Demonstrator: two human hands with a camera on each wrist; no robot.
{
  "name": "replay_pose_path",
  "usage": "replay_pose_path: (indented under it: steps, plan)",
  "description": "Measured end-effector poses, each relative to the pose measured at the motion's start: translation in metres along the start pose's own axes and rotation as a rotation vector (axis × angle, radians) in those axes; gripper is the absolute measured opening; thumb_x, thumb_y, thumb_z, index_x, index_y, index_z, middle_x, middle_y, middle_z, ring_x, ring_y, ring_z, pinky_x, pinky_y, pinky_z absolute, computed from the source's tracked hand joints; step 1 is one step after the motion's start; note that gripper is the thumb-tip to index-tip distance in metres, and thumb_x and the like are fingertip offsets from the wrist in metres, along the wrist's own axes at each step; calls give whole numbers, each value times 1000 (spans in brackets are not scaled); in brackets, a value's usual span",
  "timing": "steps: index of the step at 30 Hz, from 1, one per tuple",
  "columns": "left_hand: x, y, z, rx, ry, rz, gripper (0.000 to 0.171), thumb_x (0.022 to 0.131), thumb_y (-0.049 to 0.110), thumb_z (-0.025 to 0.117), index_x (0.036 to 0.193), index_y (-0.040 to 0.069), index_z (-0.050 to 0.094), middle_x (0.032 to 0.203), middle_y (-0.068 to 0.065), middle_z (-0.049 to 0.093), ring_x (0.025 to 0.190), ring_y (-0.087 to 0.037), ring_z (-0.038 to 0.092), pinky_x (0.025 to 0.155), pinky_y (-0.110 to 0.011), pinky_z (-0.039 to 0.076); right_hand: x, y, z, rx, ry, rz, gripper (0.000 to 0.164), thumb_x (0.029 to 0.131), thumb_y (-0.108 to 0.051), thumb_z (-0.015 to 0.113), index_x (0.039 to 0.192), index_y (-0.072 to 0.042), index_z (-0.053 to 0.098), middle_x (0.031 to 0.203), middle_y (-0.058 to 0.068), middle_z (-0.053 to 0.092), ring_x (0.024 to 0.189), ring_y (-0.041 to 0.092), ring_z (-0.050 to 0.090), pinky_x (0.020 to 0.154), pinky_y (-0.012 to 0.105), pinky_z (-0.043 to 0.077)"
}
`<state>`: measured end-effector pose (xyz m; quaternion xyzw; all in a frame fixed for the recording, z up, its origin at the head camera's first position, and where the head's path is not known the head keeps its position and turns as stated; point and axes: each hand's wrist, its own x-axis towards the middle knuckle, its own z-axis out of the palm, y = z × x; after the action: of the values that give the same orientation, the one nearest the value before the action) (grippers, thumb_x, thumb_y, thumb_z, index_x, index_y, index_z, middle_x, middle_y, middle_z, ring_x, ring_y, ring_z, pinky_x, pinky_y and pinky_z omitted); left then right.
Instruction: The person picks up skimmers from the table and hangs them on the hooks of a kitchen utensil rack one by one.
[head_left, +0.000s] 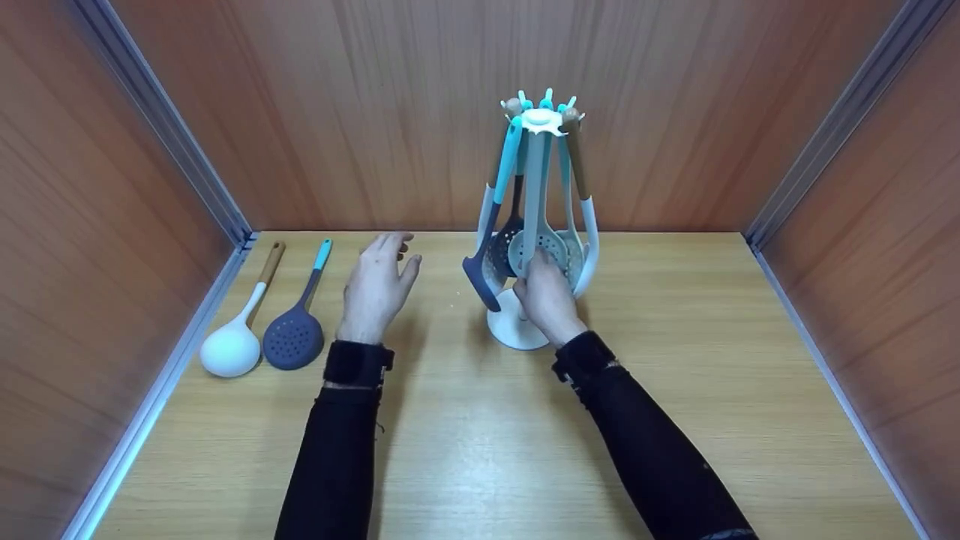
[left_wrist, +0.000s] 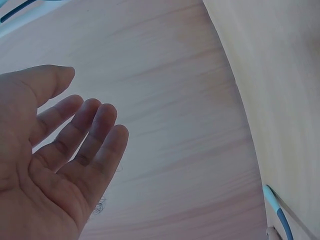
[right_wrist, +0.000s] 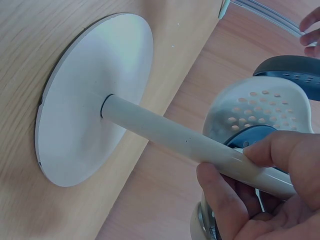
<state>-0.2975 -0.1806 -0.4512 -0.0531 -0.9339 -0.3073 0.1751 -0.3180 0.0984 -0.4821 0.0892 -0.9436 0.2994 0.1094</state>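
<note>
My right hand (head_left: 546, 294) grips the pale pole (right_wrist: 160, 131) of a rotating-style utensil stand, with thumb and fingers curled round it above the round white base (right_wrist: 75, 145). Several utensils hang from the stand's white top (head_left: 541, 118). Among them are a dark blue ladle (head_left: 481, 274) with a turquoise handle, a pale slotted spoon (right_wrist: 260, 107), and a white utensil (head_left: 590, 247) with a brown handle. My left hand (head_left: 376, 283) hovers over the table left of the stand, fingers loosely bent and palm holding nothing, as the left wrist view shows.
On the table's left lie a white ladle (head_left: 229, 348) with a wooden-looking handle and a dark blue skimmer (head_left: 293, 339) with a turquoise handle tip. Wood-grain panels (head_left: 360, 112) enclose the table (head_left: 465, 450) at the back and both sides, with metal strips along their joints.
</note>
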Motion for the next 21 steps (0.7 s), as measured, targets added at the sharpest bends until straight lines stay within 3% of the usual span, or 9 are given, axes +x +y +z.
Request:
replay_pose_path:
  steps: [10, 21]
  plan:
    - [4, -22, -3, 8, -12, -59, 45, 118, 21, 71, 158, 1, 66, 149, -26, 74, 136, -45, 75, 108, -60, 67, 0, -2, -2, 0, -25, 27, 43, 110, -3, 68, 151, 9, 58, 132, 27, 72, 119, 41, 75, 103, 56, 66]
    - [7, -43, -7, 37, -27, -113, 49, 117, 20, 69, 159, -6, 63, 153, -32, 69, 140, -53, 70, 116, -65, 62, 6, 12, 10, 3, 37, -20, 31, 105, -2, 69, 134, 5, 63, 121, 22, 74, 110, 38, 78, 95, 54, 68]
